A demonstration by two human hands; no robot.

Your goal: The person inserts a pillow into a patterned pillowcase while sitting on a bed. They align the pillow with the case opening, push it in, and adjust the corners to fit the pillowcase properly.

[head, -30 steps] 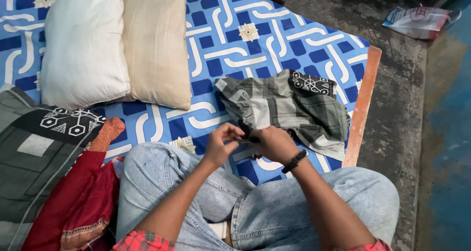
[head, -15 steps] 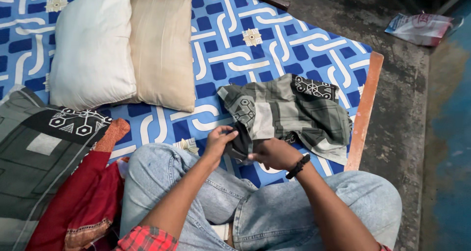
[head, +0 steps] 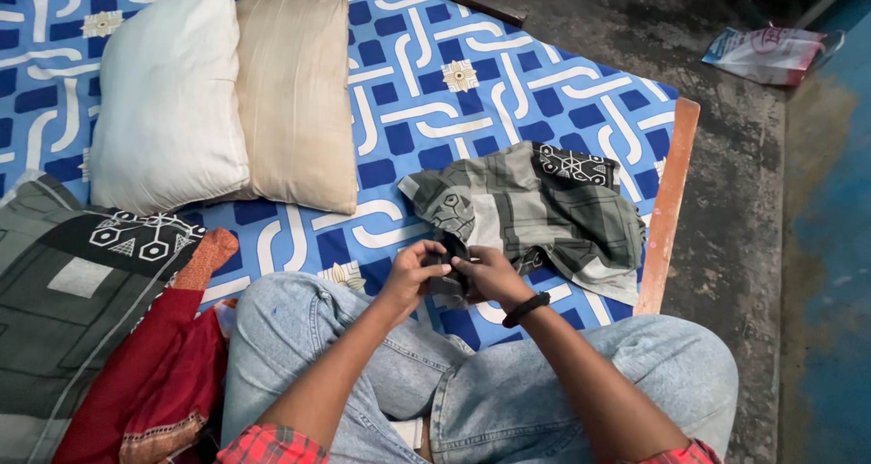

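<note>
Blue-and-white patterned bedsheet [head: 408, 74] covers the mattress where a person sits cross-legged in light blue jeans [head: 508, 391], seen from above. Beside the person's left knee lie a crumpled red cloth with an embroidered border [head: 145, 373] and, touching it, a grey blanket with black-and-white geometric figures [head: 63, 283].

Just past the knees the two hands meet. The left hand [head: 413, 273] and the right hand [head: 485, 273], which wears a black wristband [head: 524, 309], are both pinched on the near corner of a grey-green patterned cloth [head: 544, 205]. The fingertips almost touch each other over a dark fold of it. The rest of the cloth lies rumpled on the sheet beyond the hands, reaching toward the orange-brown wooden bed edge [head: 667, 210].

As a judgement, the work in hand is sorting out that near corner: finding the hem or opening by feel. Going further with it calls for keeping both pinches firm, drawing the hands apart along the edge, and lifting the bunched bulk free of the sheet so that it does not drag.

Farther off, a plump white pillow [head: 163, 101] and a flatter beige pillow [head: 295, 97] lie side by side, touching. Beyond the bed is dark, worn concrete floor [head: 735, 174], with a crumpled white-and-red plastic bag [head: 767, 51] at the far right.
</note>
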